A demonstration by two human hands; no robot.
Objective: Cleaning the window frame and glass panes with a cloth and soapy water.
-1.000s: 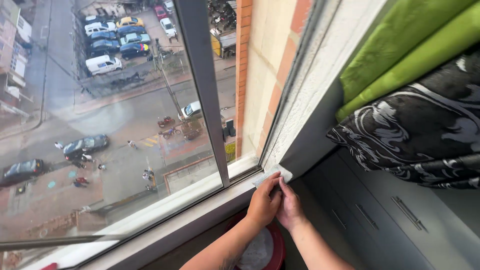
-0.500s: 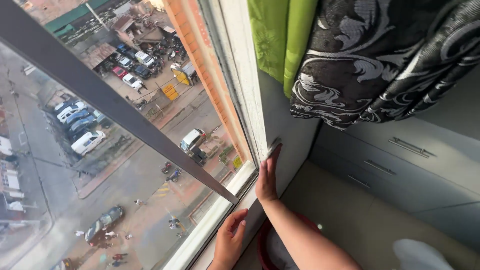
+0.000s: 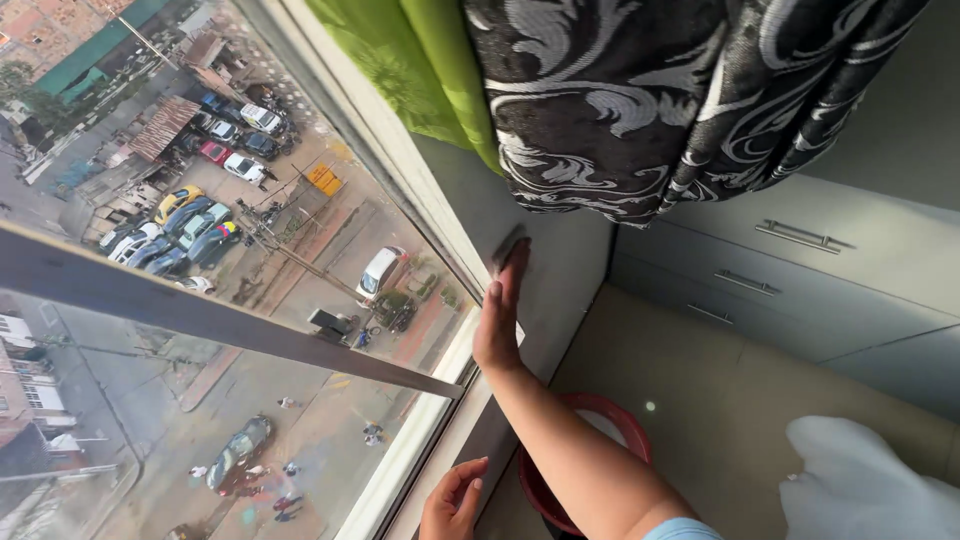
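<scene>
My right hand (image 3: 498, 325) reaches up along the white side frame of the window (image 3: 455, 235). Its fingers press a small grey cloth (image 3: 511, 245) flat against the frame, just under the hanging curtains. My left hand (image 3: 452, 500) rests low on the window sill (image 3: 420, 455) with curled fingers and nothing visible in it. My right forearm crosses over a red bucket (image 3: 600, 410) on the floor below.
A black-and-white patterned curtain (image 3: 660, 100) and a green curtain (image 3: 400, 60) hang above my right hand. Grey drawers with metal handles (image 3: 800, 237) stand to the right. White fabric (image 3: 860, 480) lies at the bottom right. A dark window bar (image 3: 200, 315) crosses the glass.
My right hand has slid up the side frame with the cloth, away from the sill corner. My left hand has dropped lower on the sill. The view has tilted further up and right.
</scene>
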